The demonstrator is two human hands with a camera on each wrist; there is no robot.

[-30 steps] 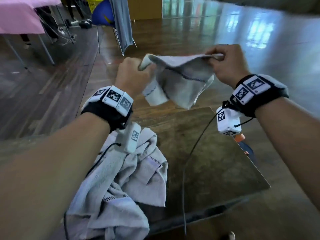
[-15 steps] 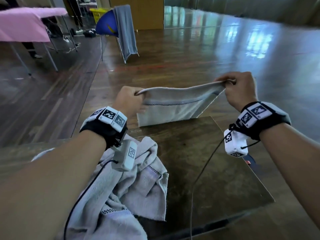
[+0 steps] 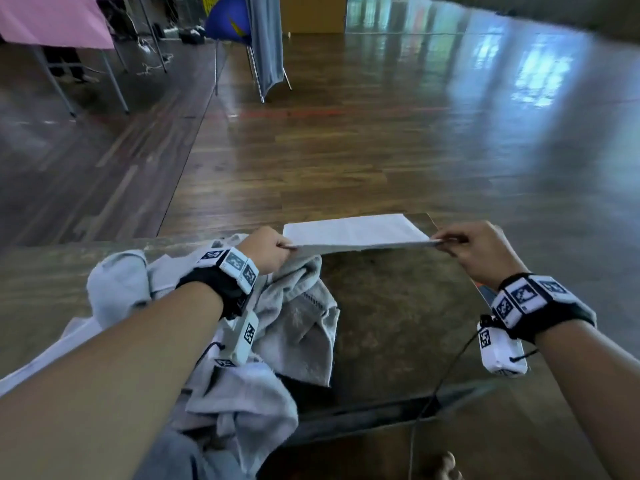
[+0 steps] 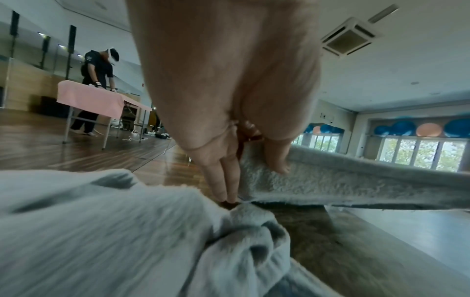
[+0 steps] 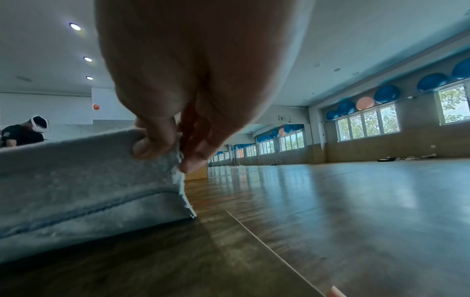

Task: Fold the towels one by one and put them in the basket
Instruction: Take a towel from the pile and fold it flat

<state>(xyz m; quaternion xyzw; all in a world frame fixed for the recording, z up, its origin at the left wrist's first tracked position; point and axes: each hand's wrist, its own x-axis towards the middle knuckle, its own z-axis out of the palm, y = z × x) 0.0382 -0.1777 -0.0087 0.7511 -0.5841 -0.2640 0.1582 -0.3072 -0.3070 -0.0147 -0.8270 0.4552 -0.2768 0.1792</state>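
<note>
Head view shows both hands low over a dark table (image 3: 398, 323), stretching one small grey towel (image 3: 353, 232) flat between them at about twelve o'clock from the table's middle. The left hand (image 3: 266, 249) pinches the towel's near left corner between thumb and curled fingers; the left wrist view confirms the thumb (image 4: 277, 160) pressed on top of the pile fabric, with two fingers reaching down toward the table beside it. The right hand (image 3: 474, 251) pinches the near right corner the same way, thumb on top and fingers beneath, as the right wrist view makes plain. The towel's far part appears to lie on the table's far edge, while the near edge is lifted and taut between the two grips.

At about nine o'clock sits a rumpled heap of towels (image 3: 277, 323), unfolded, spilling off the near edge toward the person's lap.

By my reading, the task is at an early stage: this towel looks spread or perhaps halved, not yet a finished bundle, and the heap remains to be done. No basket is visible in any view, so nothing can be counted as delivered from these pictures.
</note>
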